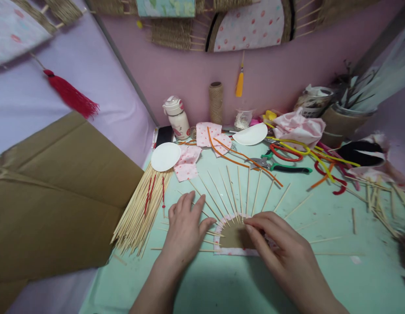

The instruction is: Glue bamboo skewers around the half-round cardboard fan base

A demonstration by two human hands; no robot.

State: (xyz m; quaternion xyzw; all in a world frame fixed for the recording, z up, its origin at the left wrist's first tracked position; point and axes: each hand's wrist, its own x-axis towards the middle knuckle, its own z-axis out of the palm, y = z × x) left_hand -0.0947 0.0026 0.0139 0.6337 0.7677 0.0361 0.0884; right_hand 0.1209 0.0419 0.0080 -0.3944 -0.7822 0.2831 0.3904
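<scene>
In front of me lies a half-round cardboard piece (235, 235) edged with white cloth printed with pink dots. Thin bamboo sticks (218, 204) fan out around its curved edge, their inner ends resting on the cardboard. My left hand (185, 222) rests palm down over the sticks on the left, fingers spread. Thumb and forefinger of my right hand (280, 244) are pinched together at the inner end of a stick near the top of the arc. That hand covers the right part of the cardboard and some stick ends.
A thick bundle of bamboo sticks (143, 213) lies left, beside a large cardboard sheet (58, 196). Behind are a paper disc (165, 157), cloth scraps (187, 161), a bottle (178, 118), a twine roll (216, 102) and green-handled pliers (284, 168). Broken sticks (382, 200) lie right.
</scene>
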